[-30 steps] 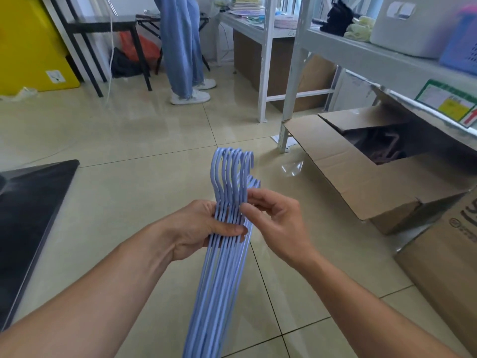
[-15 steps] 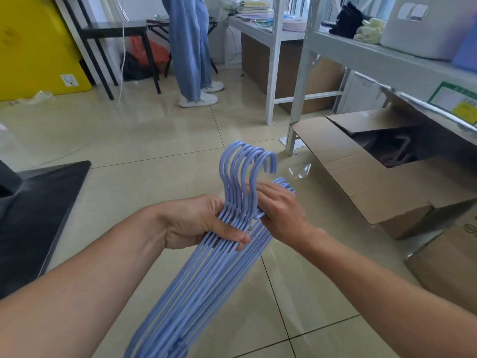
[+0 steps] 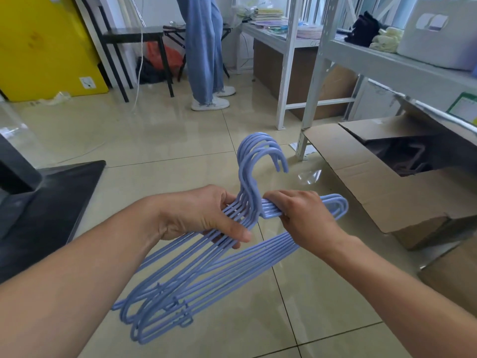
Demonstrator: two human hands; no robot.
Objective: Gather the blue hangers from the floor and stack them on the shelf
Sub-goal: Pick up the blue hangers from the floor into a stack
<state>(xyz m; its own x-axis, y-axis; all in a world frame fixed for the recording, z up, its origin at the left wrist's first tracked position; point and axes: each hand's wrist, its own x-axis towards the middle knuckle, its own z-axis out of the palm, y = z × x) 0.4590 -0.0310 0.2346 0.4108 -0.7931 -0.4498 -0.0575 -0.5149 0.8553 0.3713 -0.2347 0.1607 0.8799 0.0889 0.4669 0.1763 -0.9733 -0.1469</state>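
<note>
A bundle of several blue hangers (image 3: 196,275) is held flat above the tiled floor, hooks pointing up and away from me. My left hand (image 3: 201,215) grips the left shoulders just below the hooks. My right hand (image 3: 302,215) is closed over the right shoulders, whose rounded ends stick out past my knuckles. The grey metal shelf (image 3: 402,68) runs along the upper right, above and beyond the hangers.
An open cardboard box (image 3: 361,177) lies under the shelf at right, another box (image 3: 454,275) nearer me. A black flat base (image 3: 51,202) sits on the floor at left. A person in jeans (image 3: 204,47) stands ahead by a black table (image 3: 134,34).
The hanger bundle has turned from edge-on and upright to lying flat and fanned out to the left. My right hand has shifted onto the right shoulders. The view has lifted slightly.
</note>
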